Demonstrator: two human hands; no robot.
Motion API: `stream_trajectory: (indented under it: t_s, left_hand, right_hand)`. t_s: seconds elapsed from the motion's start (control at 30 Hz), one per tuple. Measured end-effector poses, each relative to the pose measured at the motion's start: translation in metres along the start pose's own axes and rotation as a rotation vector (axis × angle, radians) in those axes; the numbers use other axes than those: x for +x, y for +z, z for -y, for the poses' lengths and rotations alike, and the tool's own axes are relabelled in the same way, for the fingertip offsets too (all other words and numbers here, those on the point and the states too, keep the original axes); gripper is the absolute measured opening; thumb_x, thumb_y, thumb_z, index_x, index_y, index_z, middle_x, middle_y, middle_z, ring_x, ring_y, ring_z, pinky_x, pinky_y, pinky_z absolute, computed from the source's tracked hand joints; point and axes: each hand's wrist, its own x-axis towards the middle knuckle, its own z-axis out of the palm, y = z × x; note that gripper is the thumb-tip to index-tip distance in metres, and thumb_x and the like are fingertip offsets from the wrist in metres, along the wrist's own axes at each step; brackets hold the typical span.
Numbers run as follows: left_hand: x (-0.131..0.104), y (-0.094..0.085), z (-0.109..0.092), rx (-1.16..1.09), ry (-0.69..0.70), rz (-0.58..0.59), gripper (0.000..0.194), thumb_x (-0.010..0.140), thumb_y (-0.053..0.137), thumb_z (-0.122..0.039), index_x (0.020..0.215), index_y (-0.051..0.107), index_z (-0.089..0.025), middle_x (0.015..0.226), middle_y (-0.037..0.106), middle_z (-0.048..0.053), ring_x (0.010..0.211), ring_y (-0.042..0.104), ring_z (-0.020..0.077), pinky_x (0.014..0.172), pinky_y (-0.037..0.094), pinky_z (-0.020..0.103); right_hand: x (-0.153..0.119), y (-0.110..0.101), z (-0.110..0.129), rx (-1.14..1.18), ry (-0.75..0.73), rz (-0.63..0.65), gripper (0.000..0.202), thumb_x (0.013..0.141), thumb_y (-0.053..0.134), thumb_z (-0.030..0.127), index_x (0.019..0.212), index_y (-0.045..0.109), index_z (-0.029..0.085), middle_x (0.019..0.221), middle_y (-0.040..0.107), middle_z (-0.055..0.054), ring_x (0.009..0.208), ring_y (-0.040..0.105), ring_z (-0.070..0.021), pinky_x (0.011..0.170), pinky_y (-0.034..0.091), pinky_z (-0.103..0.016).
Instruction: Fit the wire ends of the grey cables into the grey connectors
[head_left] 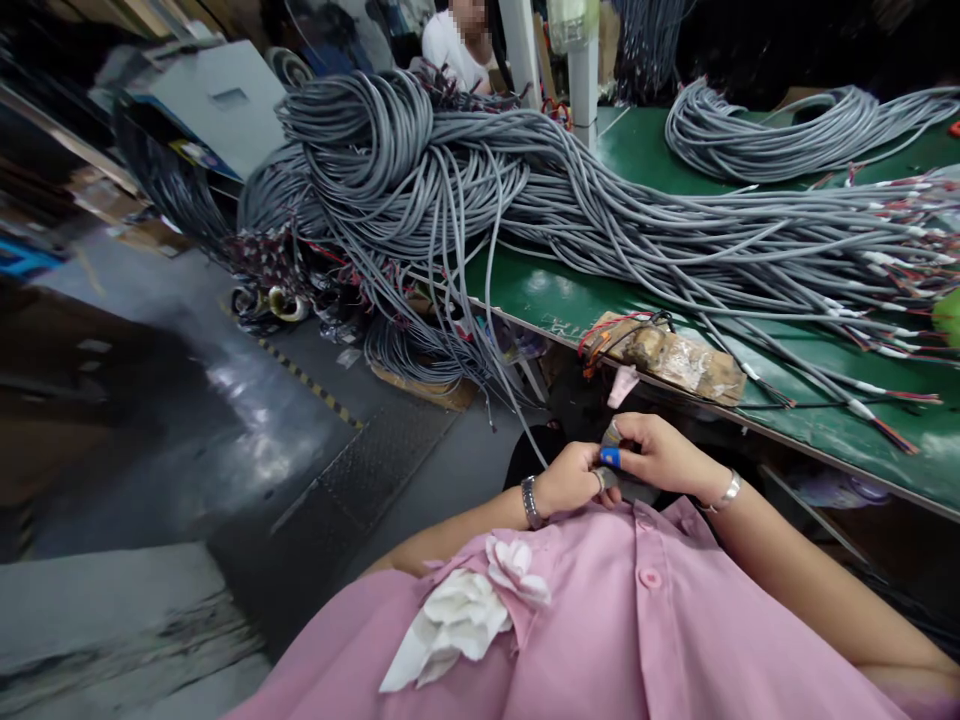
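In front of my pink shirt, my left hand (pixel 576 482) and my right hand (pixel 654 455) meet, their fingers closed and almost touching. A single grey cable (pixel 517 395) hangs from the pile and runs down into my left hand, which is closed on it. My right fingers are pinched together; what is between them is too small and covered to make out. Blue tape wraps one right digit, and pale tape is on other fingers. Just beyond the hands, a wooden board (pixel 724 375) with a taped-down block and red wires lies at the bench edge.
Long grey cables (pixel 600 210) with stripped ends cover the green bench (pixel 555 290). Another cable coil (pixel 780 130) lies farther back. A grey machine (pixel 217 110) stands at the left. More cables (pixel 420 350) are under the bench. A person (pixel 457 45) in white sits behind.
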Motion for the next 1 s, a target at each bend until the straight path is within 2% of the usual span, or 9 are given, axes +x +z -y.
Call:
stream_trajectory:
  t_s: [0.1,0.23,0.3,0.47,0.57,0.67,0.73,0.8,1.0]
  left_hand:
    - [0.002,-0.001,-0.002,-0.033,-0.031,-0.036,0.022,0.076,0.062,-0.035,0.076,0.058,-0.013,0.058,0.064,0.004,0.049,0.062,0.0143,0.047,0.048,0.022]
    - [0.003,0.001,-0.001,-0.139,0.038,-0.225,0.030,0.078,0.061,-0.042,0.074,0.057,-0.013,0.061,0.065,0.006,0.049,0.063,0.0143,0.048,0.048,0.022]
    - [0.004,0.003,0.000,-0.184,0.091,-0.284,0.033,0.078,0.061,-0.045,0.074,0.057,-0.012,0.061,0.065,0.006,0.049,0.063,0.0152,0.049,0.050,0.025]
    - [0.010,0.007,0.002,-0.234,0.161,-0.279,0.038,0.076,0.063,-0.049,0.080,0.060,-0.011,0.065,0.067,0.007,0.052,0.063,0.0161,0.053,0.051,0.028]
    - [0.009,0.004,-0.001,-0.215,0.133,-0.212,0.040,0.076,0.063,-0.051,0.080,0.063,-0.011,0.067,0.068,0.008,0.053,0.063,0.0160,0.055,0.051,0.028]
    - [0.004,-0.003,-0.003,-0.056,0.164,-0.055,0.038,0.074,0.067,-0.048,0.074,0.066,-0.010,0.070,0.069,0.009,0.062,0.064,0.0157,0.064,0.050,0.027]
    - [-0.001,-0.006,-0.003,0.057,0.196,0.003,0.036,0.072,0.070,-0.046,0.070,0.067,-0.010,0.072,0.070,0.009,0.067,0.064,0.0156,0.069,0.050,0.026]
    - [-0.005,-0.006,-0.002,0.072,0.190,-0.013,0.037,0.072,0.070,-0.047,0.069,0.067,-0.010,0.069,0.069,0.008,0.064,0.063,0.0151,0.067,0.049,0.026]
    - [-0.008,-0.002,0.003,-0.163,0.153,-0.187,0.042,0.076,0.064,-0.051,0.073,0.065,-0.009,0.062,0.066,0.007,0.050,0.061,0.0140,0.054,0.048,0.026]
  right_hand:
    - [-0.008,-0.002,0.002,-0.081,-0.057,-0.040,0.009,0.081,0.064,0.027,0.076,0.068,0.021,0.073,0.063,-0.002,0.067,0.055,-0.0154,0.064,0.044,-0.028]
    - [-0.026,0.000,-0.014,0.088,0.097,-0.245,0.021,0.084,0.061,0.035,0.100,0.065,0.022,0.093,0.067,-0.006,0.080,0.061,-0.0193,0.074,0.048,-0.032]
    - [-0.033,0.007,-0.025,0.219,0.183,-0.283,0.030,0.081,0.064,0.038,0.105,0.061,0.022,0.095,0.067,-0.006,0.081,0.061,-0.0192,0.074,0.049,-0.032]
    - [-0.033,0.029,-0.032,0.372,0.227,-0.444,0.026,0.077,0.067,0.041,0.091,0.062,0.020,0.084,0.065,-0.003,0.076,0.059,-0.0170,0.073,0.048,-0.031]
    - [-0.028,0.028,-0.023,0.417,0.232,-0.412,0.023,0.078,0.067,0.041,0.082,0.062,0.019,0.075,0.063,-0.001,0.068,0.056,-0.0143,0.066,0.046,-0.029]
    - [-0.023,0.021,-0.014,0.482,0.262,-0.255,0.022,0.079,0.066,0.040,0.080,0.060,0.018,0.065,0.061,0.001,0.059,0.054,-0.0126,0.059,0.043,-0.027]
    - [-0.019,0.020,-0.010,0.492,0.284,-0.151,0.023,0.078,0.067,0.040,0.077,0.059,0.018,0.061,0.060,0.001,0.053,0.053,-0.0120,0.054,0.041,-0.027]
    - [-0.013,0.021,-0.009,0.473,0.302,-0.119,0.024,0.075,0.070,0.040,0.075,0.058,0.018,0.060,0.061,0.001,0.051,0.052,-0.0117,0.051,0.039,-0.026]
    - [-0.006,0.024,-0.014,0.484,0.346,-0.220,0.025,0.075,0.070,0.040,0.073,0.061,0.017,0.061,0.061,0.001,0.054,0.050,-0.0103,0.053,0.037,-0.025]
